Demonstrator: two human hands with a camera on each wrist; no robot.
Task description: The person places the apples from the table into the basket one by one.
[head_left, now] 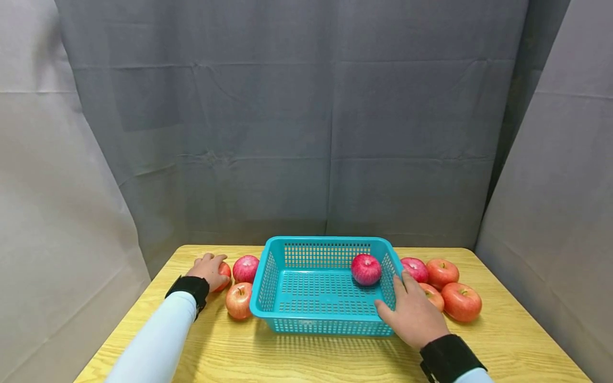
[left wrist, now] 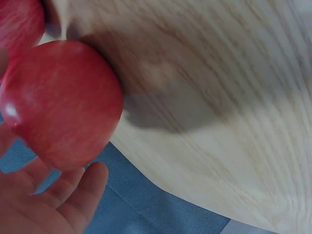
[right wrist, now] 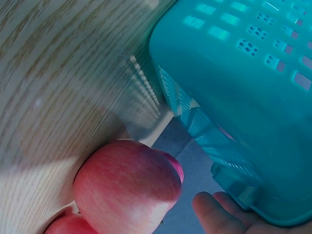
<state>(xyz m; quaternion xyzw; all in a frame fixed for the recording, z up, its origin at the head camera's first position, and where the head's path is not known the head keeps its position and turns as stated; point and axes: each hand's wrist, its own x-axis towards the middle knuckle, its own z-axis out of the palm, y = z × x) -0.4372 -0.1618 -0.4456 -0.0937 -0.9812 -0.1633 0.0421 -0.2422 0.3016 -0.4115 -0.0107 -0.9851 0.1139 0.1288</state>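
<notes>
At the left of the table my left hand (head_left: 209,270) curves its fingers round a red apple (head_left: 224,275). The left wrist view shows that apple (left wrist: 63,105) close up, with fingertips (left wrist: 95,173) along its edge. A blue plastic basket (head_left: 330,322) with holed walls stands mid-table, one dark pink apple (head_left: 366,269) at its right end. Over the basket's right rim lies my right hand (head_left: 417,314), thumb on the inner side, other fingers fairly straight past the rim. The right wrist view shows these fingers (right wrist: 217,214) by the basket's edge (right wrist: 273,161); its thumb is hidden there.
Left of the basket are a pink apple (head_left: 246,268) and a yellowish-red apple (head_left: 239,301). On its right several apples sit together, among them a large red apple (head_left: 462,302). Grey cloth (head_left: 306,133) hangs behind the wooden table (head_left: 330,361) and at both sides.
</notes>
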